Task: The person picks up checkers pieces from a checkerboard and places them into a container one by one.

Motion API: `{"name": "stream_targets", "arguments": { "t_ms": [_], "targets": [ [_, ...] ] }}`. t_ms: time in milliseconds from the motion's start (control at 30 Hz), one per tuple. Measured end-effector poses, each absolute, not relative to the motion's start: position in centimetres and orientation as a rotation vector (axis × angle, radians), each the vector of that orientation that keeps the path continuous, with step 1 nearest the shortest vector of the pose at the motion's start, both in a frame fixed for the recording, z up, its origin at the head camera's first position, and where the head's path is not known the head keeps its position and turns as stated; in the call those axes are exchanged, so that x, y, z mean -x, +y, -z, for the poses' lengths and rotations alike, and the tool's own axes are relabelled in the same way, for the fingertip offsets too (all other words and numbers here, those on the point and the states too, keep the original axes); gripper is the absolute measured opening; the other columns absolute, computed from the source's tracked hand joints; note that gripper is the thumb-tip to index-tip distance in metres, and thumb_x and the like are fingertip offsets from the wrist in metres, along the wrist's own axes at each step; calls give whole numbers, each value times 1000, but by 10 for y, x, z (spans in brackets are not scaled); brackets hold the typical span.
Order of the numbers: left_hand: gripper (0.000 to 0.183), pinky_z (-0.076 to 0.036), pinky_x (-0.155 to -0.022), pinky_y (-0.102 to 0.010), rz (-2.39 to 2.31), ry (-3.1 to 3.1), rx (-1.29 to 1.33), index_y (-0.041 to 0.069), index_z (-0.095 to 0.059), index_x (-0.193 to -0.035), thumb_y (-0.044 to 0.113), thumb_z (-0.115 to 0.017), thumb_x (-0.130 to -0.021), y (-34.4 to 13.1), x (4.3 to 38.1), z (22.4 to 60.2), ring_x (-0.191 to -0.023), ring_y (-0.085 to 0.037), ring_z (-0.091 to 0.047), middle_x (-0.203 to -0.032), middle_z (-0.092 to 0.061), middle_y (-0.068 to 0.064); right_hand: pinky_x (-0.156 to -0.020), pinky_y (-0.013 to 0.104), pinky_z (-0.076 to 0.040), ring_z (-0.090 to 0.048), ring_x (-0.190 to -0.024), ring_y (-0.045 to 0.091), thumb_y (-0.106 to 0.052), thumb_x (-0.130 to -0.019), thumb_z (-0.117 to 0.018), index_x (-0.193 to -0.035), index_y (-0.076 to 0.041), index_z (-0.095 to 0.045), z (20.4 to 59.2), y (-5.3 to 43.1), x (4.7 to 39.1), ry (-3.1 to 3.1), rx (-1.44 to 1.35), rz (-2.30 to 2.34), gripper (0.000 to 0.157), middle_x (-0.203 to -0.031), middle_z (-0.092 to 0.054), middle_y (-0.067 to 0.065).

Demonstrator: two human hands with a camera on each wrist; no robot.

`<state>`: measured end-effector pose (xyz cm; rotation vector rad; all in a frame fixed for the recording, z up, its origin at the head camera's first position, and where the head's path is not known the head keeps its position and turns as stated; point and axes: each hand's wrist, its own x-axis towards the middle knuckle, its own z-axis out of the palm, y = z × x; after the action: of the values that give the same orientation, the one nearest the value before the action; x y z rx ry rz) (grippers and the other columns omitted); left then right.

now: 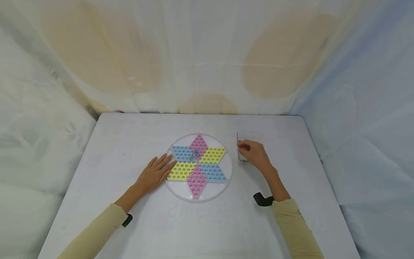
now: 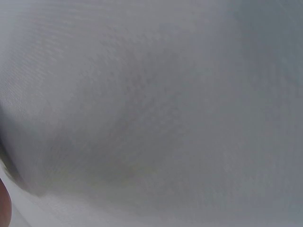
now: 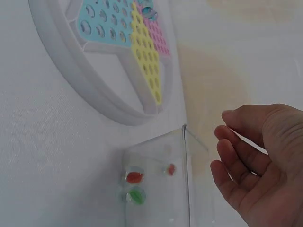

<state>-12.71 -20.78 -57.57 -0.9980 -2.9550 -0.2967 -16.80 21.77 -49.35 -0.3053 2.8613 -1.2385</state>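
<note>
A round white Chinese checkers board (image 1: 213, 190) carries a star of pink, yellow and blue points. Several glass marbles (image 3: 149, 13) sit near the star's centre, at the inner end of the far pink point. My left hand (image 1: 156, 172) lies palm down with fingers spread, its fingertips over the board's left edge. To the right of the board stands a clear box (image 3: 161, 203); a red marble (image 3: 134, 177) and a green marble (image 3: 137, 195) show through its wall. My right hand (image 1: 254, 153) hovers at the box, fingers loosely bent, no marble visible between thumb and fingertips.
The board and box stand on a white-covered table (image 1: 207, 230). Pale cloth walls (image 1: 200, 57) rise behind and on both sides of it. In the left wrist view there is mostly a blurred pale surface, with a bit of skin at the lower left corner.
</note>
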Motion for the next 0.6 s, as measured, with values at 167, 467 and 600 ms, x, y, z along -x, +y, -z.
{"name": "stream_targets", "arguments": {
  "t_ms": [167,467,600],
  "targets": [
    [54,-13,-120,-50,272,-2974,998,18,-39,-155,33,-48,-105,-208,127,577,-151,-28,-15,-163,-26,-8,-85,45,-56,-66,-95,30,-6,-93,-70,-113,4,-70,484,204,165,2855,340,1278,22,-104,-71,16],
    [52,-16,-119,-51,283,-2942,999,17,-40,-155,34,-46,-105,-208,127,573,-150,-29,-19,-162,-28,-9,-86,41,-55,-65,-94,27,-8,-93,-70,-115,1,-70,484,178,162,2846,390,1273,23,-106,-70,14],
    [52,-16,-119,-51,283,-2954,994,17,-40,-155,34,-44,-106,-208,127,574,-150,-28,-18,-162,-28,-9,-85,40,-56,-65,-93,25,-10,-93,-71,-114,0,-71,486,167,161,2847,414,1276,23,-105,-71,12]
  ]
}}
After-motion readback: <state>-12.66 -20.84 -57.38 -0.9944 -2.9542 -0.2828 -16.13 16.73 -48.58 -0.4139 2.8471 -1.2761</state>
